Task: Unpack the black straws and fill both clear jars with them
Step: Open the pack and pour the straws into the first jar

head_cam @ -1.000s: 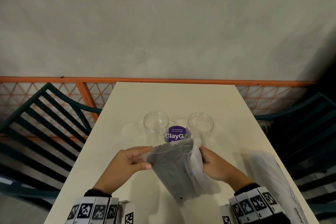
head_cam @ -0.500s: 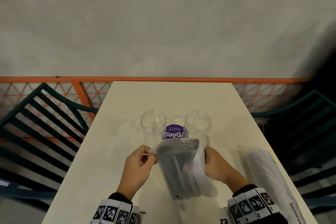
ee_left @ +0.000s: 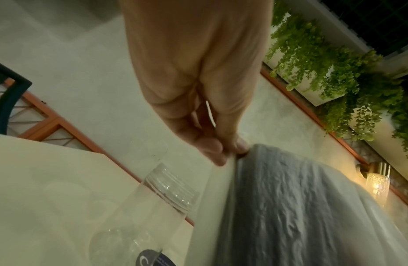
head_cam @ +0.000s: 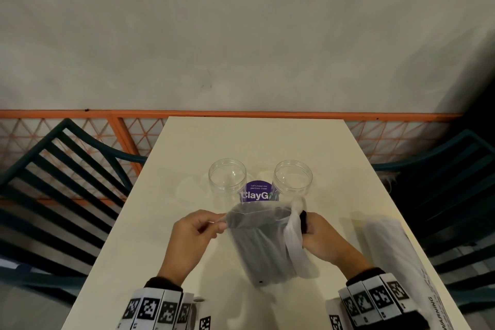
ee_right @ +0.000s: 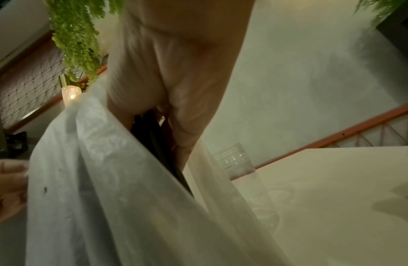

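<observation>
Left hand (head_cam: 194, 233): pinches the left lip of the straw packet (head_cam: 263, 246) between thumb and fingertips, probably to keep the mouth stretched open.
Left jar (head_cam: 227, 178): upright, uncapped, nothing in it, just behind the packet.
Black straws (head_cam: 261, 245): bunched inside the packet, held above the table (head_cam: 267, 142) between the hands.
Right jar (head_cam: 293, 177): likewise open and unfilled, beside a purple sticker (head_cam: 258, 193).
Right hand (head_cam: 325, 238): fingers curled round a few straw tips at the packet's right lip, likely drawing them out.
Spare wrapper (head_cam: 385, 244): lies along the right table edge.
Room: bare tabletop behind the jars; their mouths are near, a short reach forward.
</observation>
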A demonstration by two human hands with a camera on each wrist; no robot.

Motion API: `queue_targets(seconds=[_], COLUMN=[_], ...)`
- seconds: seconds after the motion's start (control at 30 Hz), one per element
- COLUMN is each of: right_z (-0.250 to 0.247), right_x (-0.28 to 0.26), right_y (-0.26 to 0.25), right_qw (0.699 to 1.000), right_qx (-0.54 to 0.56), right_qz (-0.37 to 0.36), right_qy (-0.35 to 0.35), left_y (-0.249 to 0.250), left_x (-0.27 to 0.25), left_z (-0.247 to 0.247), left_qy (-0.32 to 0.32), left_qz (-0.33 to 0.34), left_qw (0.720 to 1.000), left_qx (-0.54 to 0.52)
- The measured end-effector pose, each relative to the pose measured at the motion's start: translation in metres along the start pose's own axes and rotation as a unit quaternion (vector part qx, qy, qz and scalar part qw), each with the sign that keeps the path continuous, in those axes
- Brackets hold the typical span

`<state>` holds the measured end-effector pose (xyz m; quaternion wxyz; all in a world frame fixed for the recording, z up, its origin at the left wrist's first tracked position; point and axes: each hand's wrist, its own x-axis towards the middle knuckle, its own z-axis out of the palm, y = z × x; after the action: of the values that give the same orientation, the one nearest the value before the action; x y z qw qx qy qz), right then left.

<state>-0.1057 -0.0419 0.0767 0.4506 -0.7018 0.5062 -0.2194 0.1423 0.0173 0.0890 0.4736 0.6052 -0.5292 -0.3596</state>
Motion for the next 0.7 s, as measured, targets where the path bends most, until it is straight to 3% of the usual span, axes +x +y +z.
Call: queue_targets(seconds=[0.17, 0.27, 0.4, 0.5, 0.7], right_z=[-0.010, -0.005, 0.007, 0.010, 0.016], right_x=[-0.004, -0.004, -0.001, 0.000, 0.005], right_y=[0.001, 0.004, 0.001, 0.000, -0.006], right_qw=[0.996, 0.996, 0.995, 0.991, 0.989], right_qx=[0.087, 0.079, 0.093, 0.119, 0.125], right_qz=[-0.015, -0.028, -0.044, -0.054, -0.072], right_qy=[0.016, -0.008, -0.003, -0.006, 0.001], left_y=[-0.011, -0.008, -0.004, -0.006, -0.011], left_x=[0.000, -0.003, -0.004, -0.002, -0.006], left_z=[0.002, 0.003, 0.005, 0.006, 0.019], left_qy=[0.050, 0.001, -0.064, -0.021, -0.010], left_qz=[-0.048, -0.067, -0.045, -0.027, -0.030], left_qw=[0.997, 0.996, 0.994, 0.996, 0.999], left_qx=[-0.040, -0.063, -0.080, -0.077, -0.025])
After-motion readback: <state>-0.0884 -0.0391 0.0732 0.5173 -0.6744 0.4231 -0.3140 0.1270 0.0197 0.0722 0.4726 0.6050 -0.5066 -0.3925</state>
